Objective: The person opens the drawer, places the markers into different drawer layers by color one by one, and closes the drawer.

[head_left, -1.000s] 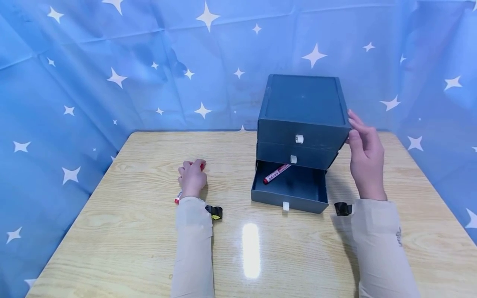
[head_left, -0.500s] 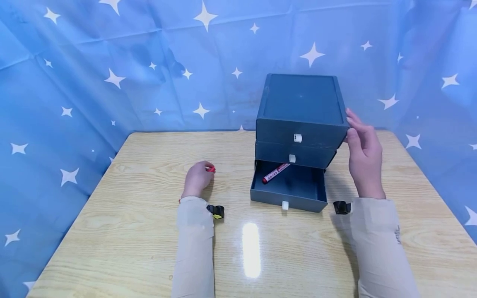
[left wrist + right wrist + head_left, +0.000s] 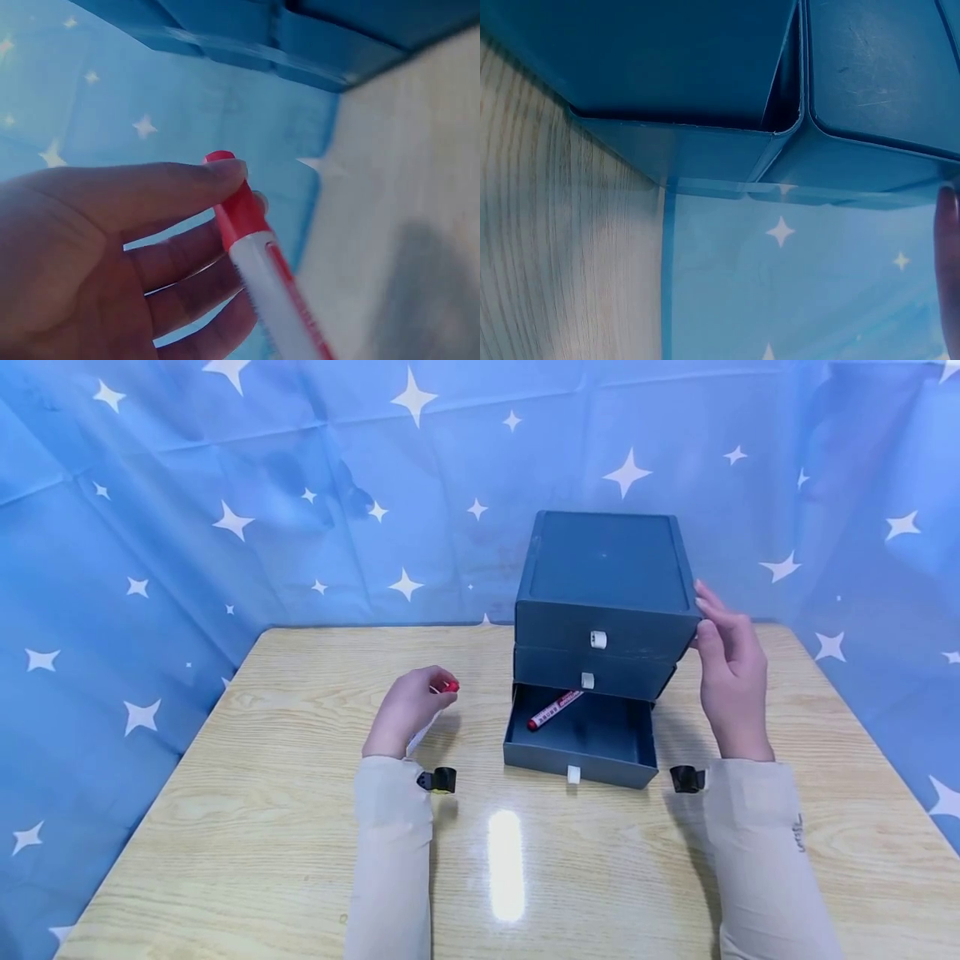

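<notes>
My left hand [image 3: 411, 706] pinches a white marker [image 3: 274, 296] by its red cap, between thumb and fingertips, raised over the table left of the drawer unit. Its barrel slants down below the palm. A dark blue drawer unit [image 3: 611, 564] stands at the right with its bottom drawer [image 3: 600, 767] pulled out. Inside that drawer lies another marker [image 3: 553, 710], red and white, its far end hidden under the drawer above. My right hand [image 3: 735, 681] rests on the unit's right side near the top front corner, fingers extended. Only one finger [image 3: 949, 262] shows in the right wrist view.
The two upper drawers [image 3: 555, 631] are closed, each with a small white pull tab. A blue curtain [image 3: 315, 460] with white stars hangs right behind the wooden table [image 3: 247, 827] and along both sides.
My left hand has lifted the marker off the table and carried it to the right, towards the open drawer. My right hand stays on the unit.
</notes>
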A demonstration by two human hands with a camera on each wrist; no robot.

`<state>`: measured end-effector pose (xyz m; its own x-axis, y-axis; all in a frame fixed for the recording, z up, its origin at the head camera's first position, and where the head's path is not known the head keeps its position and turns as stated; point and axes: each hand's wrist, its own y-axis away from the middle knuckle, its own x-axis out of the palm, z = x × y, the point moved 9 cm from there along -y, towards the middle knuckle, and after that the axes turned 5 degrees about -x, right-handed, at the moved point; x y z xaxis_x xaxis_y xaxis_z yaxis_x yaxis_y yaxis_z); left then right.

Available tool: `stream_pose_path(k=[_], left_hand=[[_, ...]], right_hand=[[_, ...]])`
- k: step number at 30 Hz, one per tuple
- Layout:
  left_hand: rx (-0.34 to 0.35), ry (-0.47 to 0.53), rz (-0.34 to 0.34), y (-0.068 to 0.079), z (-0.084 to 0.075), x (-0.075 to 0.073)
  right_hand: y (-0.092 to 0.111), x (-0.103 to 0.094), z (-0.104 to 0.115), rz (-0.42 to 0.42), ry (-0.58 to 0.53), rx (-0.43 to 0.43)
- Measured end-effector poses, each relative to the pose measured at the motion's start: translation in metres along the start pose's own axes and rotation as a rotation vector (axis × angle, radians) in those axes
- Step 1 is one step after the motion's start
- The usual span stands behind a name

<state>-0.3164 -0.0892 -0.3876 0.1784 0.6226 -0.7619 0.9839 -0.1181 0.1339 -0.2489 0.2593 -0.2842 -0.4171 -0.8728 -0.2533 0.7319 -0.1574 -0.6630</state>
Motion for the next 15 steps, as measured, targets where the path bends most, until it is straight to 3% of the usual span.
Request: stream_pose_path(k=[15], left_hand=[[0.154,-0.045,-0.101,0.031,-0.046,-0.034]], right_hand=[[0.0,0.0,0.001,-0.002,-0.009,0.0]])
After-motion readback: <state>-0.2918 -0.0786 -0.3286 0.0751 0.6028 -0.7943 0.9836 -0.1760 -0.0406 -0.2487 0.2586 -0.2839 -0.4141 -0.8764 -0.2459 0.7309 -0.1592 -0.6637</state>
